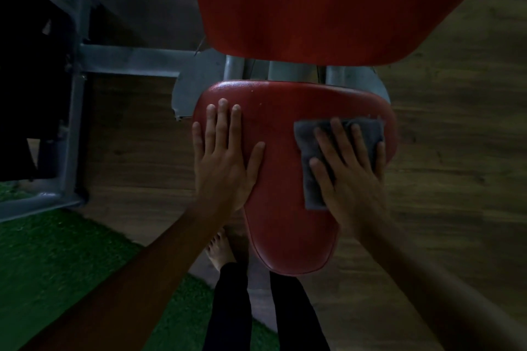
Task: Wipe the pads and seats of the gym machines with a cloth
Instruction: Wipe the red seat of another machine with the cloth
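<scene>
Head view shows your left hand (225,157) lying flat, fingers straight, on the left side of the red seat (285,199). Your right hand (350,168) presses a grey cloth (309,151) with spread fingers against the seat's right side. Beyond it sits the red back pad (328,3).

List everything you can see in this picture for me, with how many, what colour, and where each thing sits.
seat pad: 1, red, centre
back pad: 1, red, top, beyond the seat
cloth: 1, grey, on the seat's right side
machine frame: 1, grey metal, left and under the pads
floor: 1, brown wood look, all around
turf mat: 1, green, lower left
legs: 2, dark trousers, bottom centre
foot: 1, bare, below the seat's left edge
left hand: 1, flat on the seat's left side
right hand: 1, flat on the cloth
</scene>
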Available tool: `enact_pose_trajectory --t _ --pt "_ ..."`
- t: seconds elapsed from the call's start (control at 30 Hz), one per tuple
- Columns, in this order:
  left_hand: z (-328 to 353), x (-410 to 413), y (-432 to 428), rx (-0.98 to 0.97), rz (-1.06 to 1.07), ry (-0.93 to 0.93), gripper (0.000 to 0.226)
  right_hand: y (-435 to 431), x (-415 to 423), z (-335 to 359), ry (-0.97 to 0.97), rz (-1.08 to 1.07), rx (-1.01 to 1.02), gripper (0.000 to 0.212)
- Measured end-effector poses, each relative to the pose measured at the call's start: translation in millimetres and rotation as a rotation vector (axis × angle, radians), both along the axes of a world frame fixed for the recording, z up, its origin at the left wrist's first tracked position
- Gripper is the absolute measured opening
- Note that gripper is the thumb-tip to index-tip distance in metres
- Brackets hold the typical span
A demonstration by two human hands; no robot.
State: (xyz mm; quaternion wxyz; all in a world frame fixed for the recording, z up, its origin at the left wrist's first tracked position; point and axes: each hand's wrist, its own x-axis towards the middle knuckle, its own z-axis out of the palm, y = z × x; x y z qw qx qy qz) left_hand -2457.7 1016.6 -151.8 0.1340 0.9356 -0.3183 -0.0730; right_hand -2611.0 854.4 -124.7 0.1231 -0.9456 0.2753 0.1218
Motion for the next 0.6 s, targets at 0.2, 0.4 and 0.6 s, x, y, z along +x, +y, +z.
enact_pose_trajectory --t 0.2,0.4,0.6 --pt "-3 1 1 -0.012 0.007 0.002 0.074 4 75 -9 -0.042 -0.22 -0.034 0.064" --pt "8 3 -6 -0.125 0.111 0.13 0.069 12 46 12 -0.144 -0.083 0.207 0.062" --pt "37 -57 -82 -0.202 -0.156 0.122 0.051 -54 36 10 -0.407 -0.329 0.26 0.049"
